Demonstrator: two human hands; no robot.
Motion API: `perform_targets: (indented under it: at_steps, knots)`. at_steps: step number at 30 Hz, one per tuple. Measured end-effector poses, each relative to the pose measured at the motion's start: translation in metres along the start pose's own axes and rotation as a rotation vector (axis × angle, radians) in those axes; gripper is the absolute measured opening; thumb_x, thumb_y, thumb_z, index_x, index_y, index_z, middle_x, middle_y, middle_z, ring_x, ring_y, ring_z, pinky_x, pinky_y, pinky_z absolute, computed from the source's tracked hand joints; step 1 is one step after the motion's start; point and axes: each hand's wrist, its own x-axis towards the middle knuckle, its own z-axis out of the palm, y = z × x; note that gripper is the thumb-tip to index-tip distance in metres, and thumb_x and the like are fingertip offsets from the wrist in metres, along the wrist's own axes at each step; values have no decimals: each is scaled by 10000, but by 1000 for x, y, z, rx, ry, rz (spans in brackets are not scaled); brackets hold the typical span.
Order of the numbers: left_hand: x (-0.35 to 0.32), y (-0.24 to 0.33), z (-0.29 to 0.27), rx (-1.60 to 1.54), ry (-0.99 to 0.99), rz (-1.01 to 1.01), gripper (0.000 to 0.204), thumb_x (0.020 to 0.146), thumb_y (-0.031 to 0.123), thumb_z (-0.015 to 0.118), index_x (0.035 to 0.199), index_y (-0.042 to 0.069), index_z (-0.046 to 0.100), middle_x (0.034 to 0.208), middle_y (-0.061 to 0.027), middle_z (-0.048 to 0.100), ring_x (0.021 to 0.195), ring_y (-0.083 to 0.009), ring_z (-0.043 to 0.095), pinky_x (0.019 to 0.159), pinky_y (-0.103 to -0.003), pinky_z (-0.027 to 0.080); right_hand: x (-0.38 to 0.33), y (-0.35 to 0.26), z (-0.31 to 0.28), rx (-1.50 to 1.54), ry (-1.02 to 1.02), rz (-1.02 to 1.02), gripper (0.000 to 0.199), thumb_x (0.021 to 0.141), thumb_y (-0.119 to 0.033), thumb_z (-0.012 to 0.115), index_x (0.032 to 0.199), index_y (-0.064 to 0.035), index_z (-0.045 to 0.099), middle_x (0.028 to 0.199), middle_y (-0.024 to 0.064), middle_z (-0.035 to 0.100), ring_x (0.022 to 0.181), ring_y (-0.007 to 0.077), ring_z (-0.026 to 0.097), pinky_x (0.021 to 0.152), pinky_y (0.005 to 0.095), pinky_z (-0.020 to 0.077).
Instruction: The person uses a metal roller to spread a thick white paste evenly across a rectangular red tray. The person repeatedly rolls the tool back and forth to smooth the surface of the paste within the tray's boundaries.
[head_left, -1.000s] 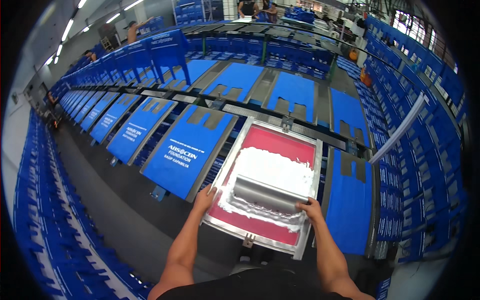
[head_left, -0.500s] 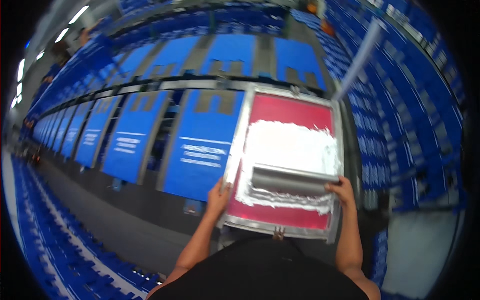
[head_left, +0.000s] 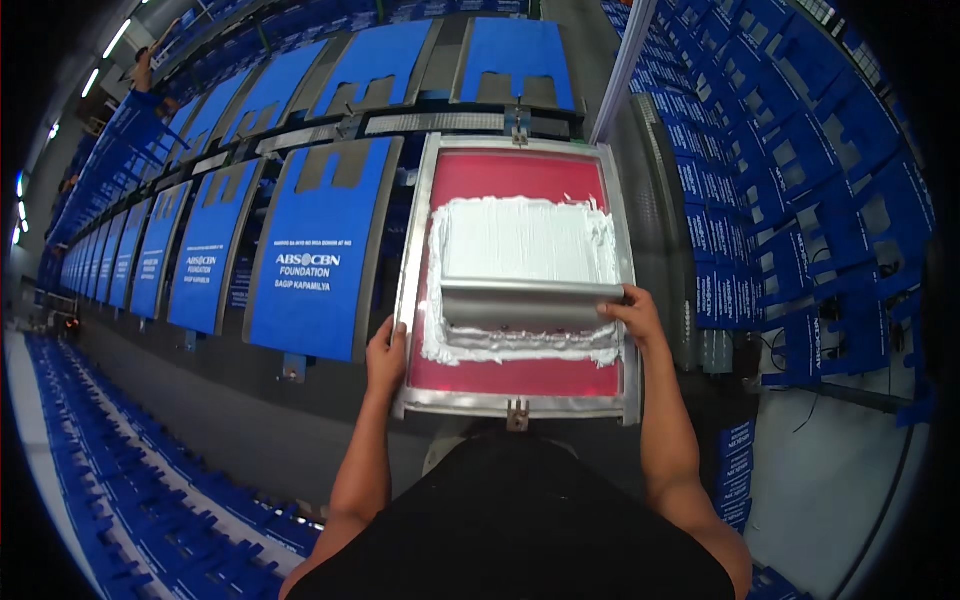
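Note:
In front of me lies a silk-screen frame point(head_left: 412, 300) with a metal rim and red mesh point(head_left: 515, 175). Thick white ink point(head_left: 530, 235) is spread over the middle of the mesh. Across the ink's lower part rests a wide grey metal squeegee point(head_left: 525, 308). My left hand point(head_left: 386, 355) is closed on the left rim of the frame near its lower corner. My right hand point(head_left: 636, 315) pinches the squeegee's right end, with fingers at the right rim. A metal clip point(head_left: 517, 415) sits at the frame's near edge.
Blue bags point(head_left: 318, 250) with white print lie on a row of boards at the left. More blue bags point(head_left: 515, 55) line the far row. Printed bags hang or lie on racks point(head_left: 720, 220) at the right. Another person point(head_left: 143, 70) stands far left. A pale upright post point(head_left: 622, 70) rises beyond the frame.
My view has shifted, so the frame and both hands appear further left and higher. The squeegee stays low on the mesh, in my right hand's grip.

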Motion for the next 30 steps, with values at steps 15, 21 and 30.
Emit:
perform_targets:
  at_steps: [15,21,30]
  knots:
    - [16,-20,14,-65,-44,-33,480,971,322,553,1290,-36,531,1136,-151,650,1014,-171,605,880,-277,458,7,40,-3,-82,12,15,369,731,-102,788,1068,-13,667,941,59,679,875,135,617,815,265,473]
    - [14,-20,15,-28,-19,-32,464,975,320,547,1281,-29,541,1111,-146,655,988,-164,604,861,-279,462,6,51,-4,-98,33,-6,390,722,-103,793,1076,-2,662,940,52,677,870,133,615,812,269,478]
    - [31,-57,14,125,-21,39,488,969,344,532,1308,-7,523,1290,-175,576,1179,-227,545,986,-324,415,14,53,-6,-208,23,-37,320,705,-143,789,965,-13,655,843,37,655,790,124,593,709,275,464]
